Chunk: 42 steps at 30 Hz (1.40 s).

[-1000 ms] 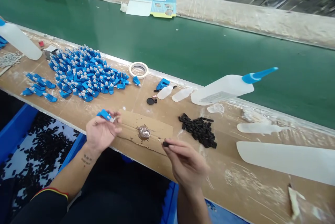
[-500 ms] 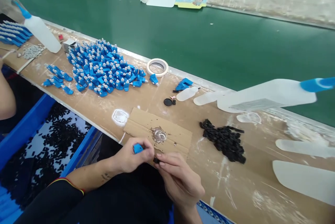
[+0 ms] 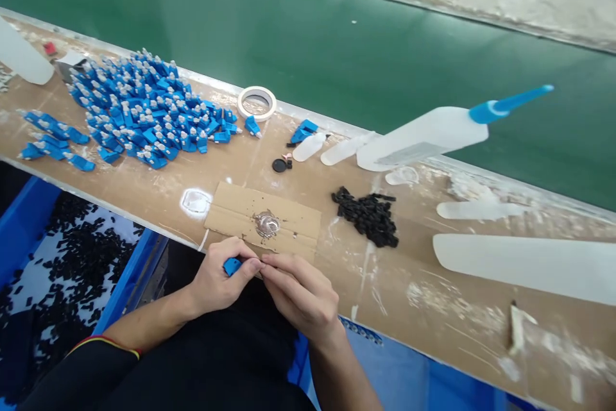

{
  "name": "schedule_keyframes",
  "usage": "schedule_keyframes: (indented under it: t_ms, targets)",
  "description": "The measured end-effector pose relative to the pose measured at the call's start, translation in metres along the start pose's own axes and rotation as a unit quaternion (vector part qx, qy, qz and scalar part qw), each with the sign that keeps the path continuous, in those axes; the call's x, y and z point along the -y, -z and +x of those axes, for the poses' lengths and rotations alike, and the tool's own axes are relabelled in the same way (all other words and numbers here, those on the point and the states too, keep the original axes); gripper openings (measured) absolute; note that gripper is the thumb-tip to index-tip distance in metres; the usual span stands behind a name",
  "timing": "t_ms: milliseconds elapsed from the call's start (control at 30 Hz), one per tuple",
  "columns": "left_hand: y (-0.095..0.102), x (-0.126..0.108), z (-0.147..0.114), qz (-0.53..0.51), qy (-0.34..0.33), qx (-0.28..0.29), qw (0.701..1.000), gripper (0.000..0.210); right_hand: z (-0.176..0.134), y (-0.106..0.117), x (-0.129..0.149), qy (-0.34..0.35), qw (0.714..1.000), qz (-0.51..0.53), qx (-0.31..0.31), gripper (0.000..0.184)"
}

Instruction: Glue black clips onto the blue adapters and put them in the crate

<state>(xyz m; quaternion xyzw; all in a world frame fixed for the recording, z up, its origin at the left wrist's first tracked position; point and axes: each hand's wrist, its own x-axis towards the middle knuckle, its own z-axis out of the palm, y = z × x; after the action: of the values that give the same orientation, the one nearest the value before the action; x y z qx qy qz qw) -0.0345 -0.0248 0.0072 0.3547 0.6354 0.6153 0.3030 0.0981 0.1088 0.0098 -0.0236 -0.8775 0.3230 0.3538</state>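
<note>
In my left hand (image 3: 224,275) I grip a blue plastic part (image 3: 232,266), its end showing between thumb and curled fingers. My right hand (image 3: 303,295) is closed too, its thumb and fingertips pinched against the left fingertips. The small black piece seen in its fingers a moment ago is now covered by them. Just beyond both hands lies a cardboard piece (image 3: 235,211) with a wet-looking, clear puddle (image 3: 267,224) and dark smears on it. A heap of small black pieces (image 3: 368,217) lies to the right.
At the left sits a big pile of blue parts (image 3: 144,109) with pale tips. A tape roll (image 3: 273,103) lies behind, and a white bottle (image 3: 418,138) with a blue nozzle leans at right. A blue bin (image 3: 139,270) of black pieces stands below left. A green belt (image 3: 308,33) runs behind.
My fingertips have come together, covering the small black piece that showed before. The view has swung to the right, so the bench things appear further left.
</note>
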Motion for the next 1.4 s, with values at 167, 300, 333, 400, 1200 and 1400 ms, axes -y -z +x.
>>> schedule_keyframes:
  t_ms: [167, 300, 333, 400, 1200, 1400]
  targets:
    - [0.007, 0.005, 0.006, -0.353, 0.141, -0.073, 0.922, 0.029, 0.008, 0.017, -0.019, -0.079, 0.996, -0.035, -0.024, 0.024]
    - [0.018, 0.001, 0.016, -0.464, 0.200, -0.094, 0.858, 0.027, 0.010, 0.019, -0.039, -0.087, 0.991, -0.105, 0.001, 0.017]
    - [0.020, 0.001, 0.016, -0.459, 0.200, -0.103, 0.859, 0.027, 0.011, 0.018, -0.042, -0.084, 0.989, -0.119, 0.012, 0.015]
    - [0.022, 0.005, 0.016, -0.435, 0.191, -0.115, 0.873, 0.028, 0.012, 0.016, -0.046, -0.072, 0.987, -0.142, 0.034, 0.014]
    - [0.021, 0.015, 0.018, 0.006, -0.162, 0.045, 0.986, 0.037, 0.029, 0.016, -0.006, -0.057, 0.991, 0.117, 0.039, 0.025]
    - [0.019, 0.012, 0.015, 0.020, -0.171, 0.057, 0.984, 0.035, 0.027, 0.016, -0.007, -0.068, 0.989, 0.115, 0.060, 0.023]
